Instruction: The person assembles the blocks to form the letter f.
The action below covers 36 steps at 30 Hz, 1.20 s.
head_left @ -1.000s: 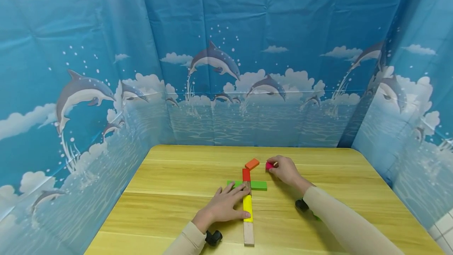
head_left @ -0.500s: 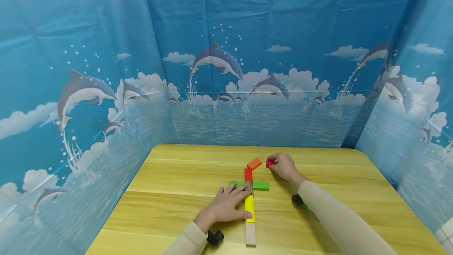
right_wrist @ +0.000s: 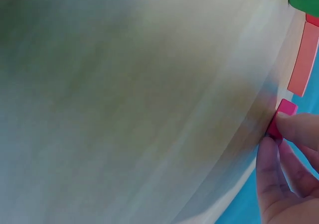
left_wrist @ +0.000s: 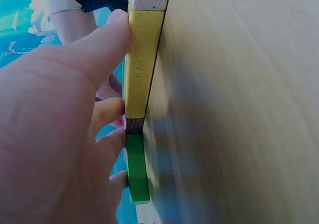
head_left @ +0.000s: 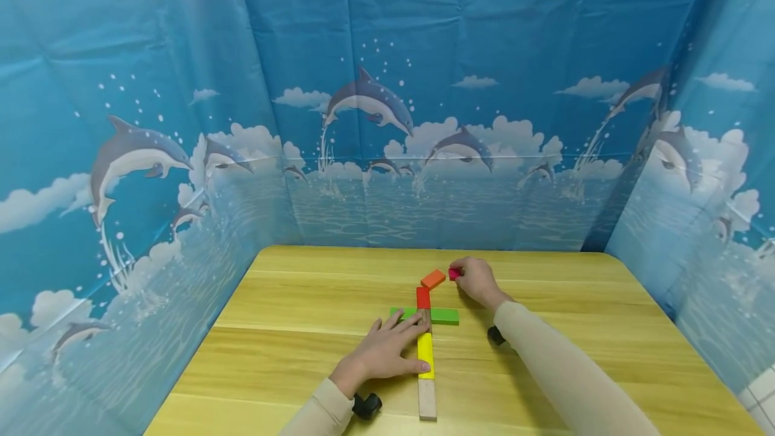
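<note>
Between thumb and fingers my right hand (head_left: 478,281) pinches a small pink block (right_wrist: 285,115), close to the right end of an orange block (head_left: 432,279). My left hand (head_left: 384,350) lies with fingers spread over the row of blocks. Its thumb touches a yellow block (head_left: 426,355), and other fingertips rest at a brown block (head_left: 424,318) and a green block (left_wrist: 137,169). A red block (head_left: 423,297) continues the row toward the orange one, which sits at an angle. At the near end lies a pale wooden block (head_left: 427,399).
The blocks lie on a yellow wood-grain table (head_left: 290,315). Behind it and at both sides hangs a blue curtain (head_left: 387,207) printed with dolphins. Each wrist wears a small black camera (head_left: 366,407).
My right hand has moved slightly left and away from me with the pink block, which is now nearer the orange block. The left hand has stayed in place.
</note>
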Each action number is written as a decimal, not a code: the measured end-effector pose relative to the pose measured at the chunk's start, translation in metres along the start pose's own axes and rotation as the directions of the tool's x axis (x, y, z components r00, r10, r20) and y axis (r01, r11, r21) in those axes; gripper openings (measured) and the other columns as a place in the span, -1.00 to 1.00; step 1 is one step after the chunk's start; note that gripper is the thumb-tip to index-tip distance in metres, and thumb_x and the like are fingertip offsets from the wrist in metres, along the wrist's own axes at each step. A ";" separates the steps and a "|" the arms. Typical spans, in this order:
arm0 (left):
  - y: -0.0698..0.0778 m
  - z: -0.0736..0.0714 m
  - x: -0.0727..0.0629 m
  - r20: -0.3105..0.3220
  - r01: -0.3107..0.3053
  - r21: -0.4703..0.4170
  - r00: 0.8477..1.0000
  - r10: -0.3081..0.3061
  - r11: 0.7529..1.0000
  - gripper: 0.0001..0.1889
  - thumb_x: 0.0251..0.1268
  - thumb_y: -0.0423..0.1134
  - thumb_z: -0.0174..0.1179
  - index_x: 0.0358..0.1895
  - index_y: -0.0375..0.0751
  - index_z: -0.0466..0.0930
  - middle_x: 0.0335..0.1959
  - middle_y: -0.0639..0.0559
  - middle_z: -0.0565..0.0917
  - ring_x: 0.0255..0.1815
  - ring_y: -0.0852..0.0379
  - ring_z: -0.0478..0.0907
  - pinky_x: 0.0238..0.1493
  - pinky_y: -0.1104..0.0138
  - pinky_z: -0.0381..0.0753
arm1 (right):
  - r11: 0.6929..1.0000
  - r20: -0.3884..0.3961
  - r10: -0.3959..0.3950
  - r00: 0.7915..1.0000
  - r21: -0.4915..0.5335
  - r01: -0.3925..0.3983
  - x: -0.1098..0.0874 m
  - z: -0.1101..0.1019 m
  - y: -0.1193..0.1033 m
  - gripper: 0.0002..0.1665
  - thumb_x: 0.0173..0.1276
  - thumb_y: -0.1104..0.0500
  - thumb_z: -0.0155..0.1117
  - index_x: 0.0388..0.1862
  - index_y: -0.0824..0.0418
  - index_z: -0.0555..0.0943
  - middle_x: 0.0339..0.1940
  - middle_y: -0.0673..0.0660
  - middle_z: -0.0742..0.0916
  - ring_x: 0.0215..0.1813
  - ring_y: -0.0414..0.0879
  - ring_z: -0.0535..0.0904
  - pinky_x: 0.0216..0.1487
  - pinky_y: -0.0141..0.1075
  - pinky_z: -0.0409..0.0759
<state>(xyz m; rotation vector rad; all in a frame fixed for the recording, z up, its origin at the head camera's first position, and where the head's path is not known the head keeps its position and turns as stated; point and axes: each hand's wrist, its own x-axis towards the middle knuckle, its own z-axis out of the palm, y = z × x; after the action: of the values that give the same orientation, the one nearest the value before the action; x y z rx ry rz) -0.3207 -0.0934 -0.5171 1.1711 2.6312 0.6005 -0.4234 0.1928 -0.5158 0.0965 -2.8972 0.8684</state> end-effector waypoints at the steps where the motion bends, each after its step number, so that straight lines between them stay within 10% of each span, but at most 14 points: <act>1: 0.000 0.000 0.000 0.001 0.001 -0.001 1.000 -0.001 1.000 -0.16 0.35 0.43 0.03 0.62 0.25 0.09 0.64 0.24 -0.01 0.63 -0.16 -0.13 0.42 -0.35 -0.05 | 1.000 -0.004 0.003 1.000 -0.002 -0.003 0.001 0.001 0.000 -0.61 0.32 0.43 0.34 0.12 0.31 0.71 0.01 0.26 0.74 -0.02 0.14 0.64 -0.04 -0.01 0.67; 36: -0.003 0.000 0.001 0.017 0.011 0.012 1.000 -0.011 1.000 -0.16 0.34 0.46 -0.01 0.62 0.27 0.07 0.64 0.25 -0.03 0.63 -0.15 -0.13 0.43 -0.34 -0.03 | 1.000 -0.025 -0.012 1.000 0.000 0.012 0.003 0.007 -0.005 -0.57 0.26 0.49 0.33 0.08 0.23 0.75 -0.04 0.20 0.77 0.00 0.16 0.66 0.00 0.05 0.65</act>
<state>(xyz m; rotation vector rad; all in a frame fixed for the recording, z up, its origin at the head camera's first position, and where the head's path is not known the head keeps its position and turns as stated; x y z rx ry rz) -0.3236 -0.0942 -0.5180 1.1592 2.6291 0.5713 -0.4267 0.1843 -0.5182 0.1026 -2.8707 0.8608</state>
